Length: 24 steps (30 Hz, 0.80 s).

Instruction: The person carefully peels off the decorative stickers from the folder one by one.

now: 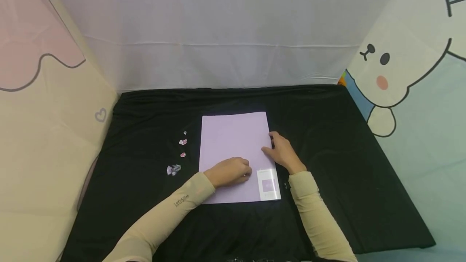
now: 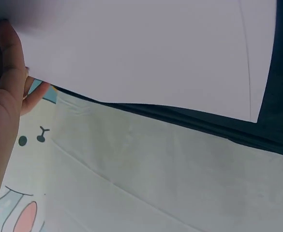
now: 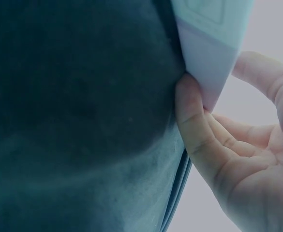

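A light purple folder [image 1: 233, 136] with a white label [image 1: 268, 191] in its near right corner lies flat on the black cloth. Over its lower middle is my left hand [image 1: 230, 172], its fingers bent and their tips at the cover. The left wrist view shows the fingers [image 2: 9, 53] against the pale folder surface [image 2: 146, 53]; whether they pinch anything is hidden. At the right edge my right hand [image 1: 285, 153] grips the folder, thumb on top and fingers along the side. In the right wrist view, the index finger [image 3: 189, 104] touches the folder's edge [image 3: 206, 67].
Left of the folder lie small pink and white sticker-like pieces: one at the top [image 1: 185, 133], another below [image 1: 183, 142] and a third [image 1: 183, 155]. A crumpled shiny grey-white piece [image 1: 173, 170] lies nearer. Black cloth [image 1: 327, 132] covers the table, with a white curtain [image 1: 233, 31] behind.
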Tool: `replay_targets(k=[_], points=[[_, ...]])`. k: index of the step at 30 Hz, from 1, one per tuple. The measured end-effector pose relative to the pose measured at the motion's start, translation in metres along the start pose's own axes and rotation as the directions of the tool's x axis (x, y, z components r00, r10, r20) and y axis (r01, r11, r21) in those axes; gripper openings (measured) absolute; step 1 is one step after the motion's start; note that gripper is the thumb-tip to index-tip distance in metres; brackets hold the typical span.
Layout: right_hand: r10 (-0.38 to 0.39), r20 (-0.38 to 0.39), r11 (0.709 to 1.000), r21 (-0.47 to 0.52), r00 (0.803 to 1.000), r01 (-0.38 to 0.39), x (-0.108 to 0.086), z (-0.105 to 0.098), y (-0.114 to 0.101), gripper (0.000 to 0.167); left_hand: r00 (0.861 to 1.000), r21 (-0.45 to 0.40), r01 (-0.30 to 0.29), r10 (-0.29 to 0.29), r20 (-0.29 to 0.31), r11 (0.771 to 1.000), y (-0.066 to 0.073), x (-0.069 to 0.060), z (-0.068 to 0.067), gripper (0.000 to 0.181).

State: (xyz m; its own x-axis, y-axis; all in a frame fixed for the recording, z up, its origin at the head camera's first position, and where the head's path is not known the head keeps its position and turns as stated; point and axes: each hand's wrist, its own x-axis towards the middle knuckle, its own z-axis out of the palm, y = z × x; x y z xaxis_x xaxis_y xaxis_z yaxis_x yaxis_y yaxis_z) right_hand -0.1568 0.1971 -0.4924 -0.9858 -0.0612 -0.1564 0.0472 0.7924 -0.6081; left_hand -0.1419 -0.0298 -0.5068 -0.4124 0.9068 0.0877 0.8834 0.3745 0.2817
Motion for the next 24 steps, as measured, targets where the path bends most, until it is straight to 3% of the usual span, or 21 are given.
replay_targets(k=[8,15,24], points=[[0.007,-0.009,1.000,0.012,1.000,-0.007,-0.004,0.003,0.003,0.062,0.999,0.015,0.004,-0.005,0.047,1.000,0.002,0.004,0.002,0.008],[-0.004,-0.014,1.000,0.012,1.000,0.004,-0.005,0.004,0.004,0.062,0.993,-0.049,0.044,-0.039,0.111,0.998,0.000,0.010,0.003,0.010],[-0.017,-0.019,1.000,0.007,1.000,0.017,-0.004,0.004,0.005,0.060,0.974,-0.101,0.103,-0.080,0.210,0.990,-0.002,0.019,-0.003,0.005]])
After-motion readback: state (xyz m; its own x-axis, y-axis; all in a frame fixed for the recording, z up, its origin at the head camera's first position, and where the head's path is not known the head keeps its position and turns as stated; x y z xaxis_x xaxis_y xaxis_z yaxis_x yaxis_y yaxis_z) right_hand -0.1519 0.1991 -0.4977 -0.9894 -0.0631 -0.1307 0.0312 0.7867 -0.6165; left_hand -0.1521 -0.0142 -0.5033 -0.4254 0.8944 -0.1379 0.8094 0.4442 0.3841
